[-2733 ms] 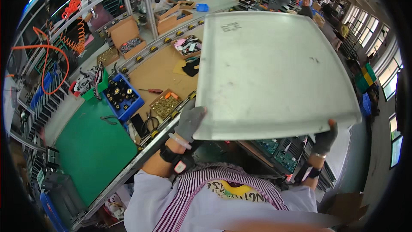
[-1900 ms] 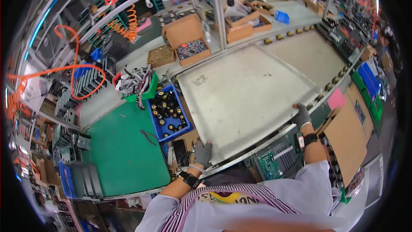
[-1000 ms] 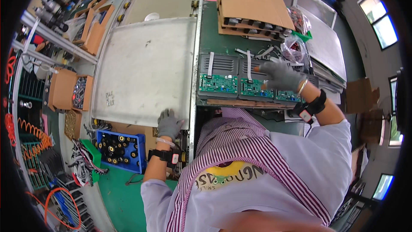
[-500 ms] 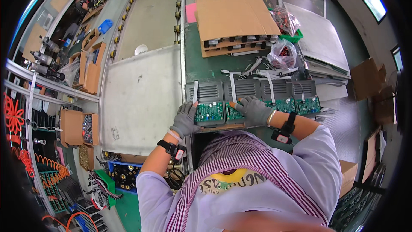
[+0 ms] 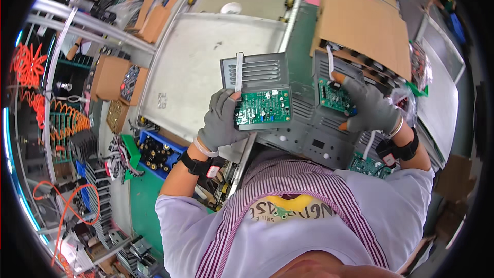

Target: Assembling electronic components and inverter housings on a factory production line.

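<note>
Gripped at its left edge, an opened grey case [image 5: 257,68] with a green circuit board [image 5: 265,107] and a white ribbon cable [image 5: 239,72] is in my left hand [image 5: 221,121], lifted over the bench edge. My right hand [image 5: 371,105] is closed round the right side of a second such case [image 5: 318,88], whose circuit board [image 5: 332,97] partly shows between thumb and fingers. Both hands wear grey gloves with bare fingertips. Under and between them lie grey case parts [image 5: 314,136] with slots and holes. Another circuit board [image 5: 366,166] sits beside my right forearm.
A stack of cardboard sheets [image 5: 363,25] stands beyond my right hand. To the left is a pale metal plate [image 5: 206,67] on the roller line. A blue crate [image 5: 157,154] of black round parts and a green bin [image 5: 131,152] sit at lower left.
Both hands have raised a case from the row on the bench and moved apart, the left one leftward, the right one rightward and farther away. My view has turned.
</note>
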`<state>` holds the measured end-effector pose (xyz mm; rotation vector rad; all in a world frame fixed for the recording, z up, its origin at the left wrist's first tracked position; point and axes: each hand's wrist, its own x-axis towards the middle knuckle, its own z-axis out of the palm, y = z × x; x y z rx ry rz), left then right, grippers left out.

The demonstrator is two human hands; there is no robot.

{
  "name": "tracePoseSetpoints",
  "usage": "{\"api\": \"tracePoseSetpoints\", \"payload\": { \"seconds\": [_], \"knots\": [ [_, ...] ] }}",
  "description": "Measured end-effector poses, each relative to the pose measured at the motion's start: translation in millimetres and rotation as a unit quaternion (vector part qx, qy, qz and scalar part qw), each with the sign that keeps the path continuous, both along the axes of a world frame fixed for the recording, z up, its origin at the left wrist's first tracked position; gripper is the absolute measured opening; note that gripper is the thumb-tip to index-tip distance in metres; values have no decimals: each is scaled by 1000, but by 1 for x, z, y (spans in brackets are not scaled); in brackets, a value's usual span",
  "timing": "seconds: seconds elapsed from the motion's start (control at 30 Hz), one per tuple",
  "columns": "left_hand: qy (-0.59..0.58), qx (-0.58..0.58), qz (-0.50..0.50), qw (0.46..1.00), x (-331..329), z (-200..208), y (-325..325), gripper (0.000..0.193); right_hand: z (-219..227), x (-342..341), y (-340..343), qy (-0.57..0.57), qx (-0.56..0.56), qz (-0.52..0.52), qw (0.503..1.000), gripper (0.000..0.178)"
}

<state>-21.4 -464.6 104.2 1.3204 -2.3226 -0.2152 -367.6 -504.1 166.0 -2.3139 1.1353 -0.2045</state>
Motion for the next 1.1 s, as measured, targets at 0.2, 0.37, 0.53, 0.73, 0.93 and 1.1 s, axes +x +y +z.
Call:
{"api": "tracePoseSetpoints", "payload": {
  "seconds": [0.2,0.37,0.53,0.73,0.93,1.1],
  "knots": [
    [18,1,59,998,70,4,-3,90,-6,79,-61,-47,-6,23,999,81],
    [66,184,124,973,146,-13,-4,82,-40,161,-117,-84,302,-8,949,75],
    [150,439,179,868,241,-33,-9,69,-95,234,-146,-108,484,98,863,79],
    [261,664,227,663,311,-79,-31,63,-155,289,-149,-157,687,9,710,69],
    [288,705,314,567,318,-137,-77,64,-189,305,-172,33,532,87,841,63],
    [301,606,324,661,290,-160,-100,67,-191,310,-170,204,255,90,941,60]
  ]
}}
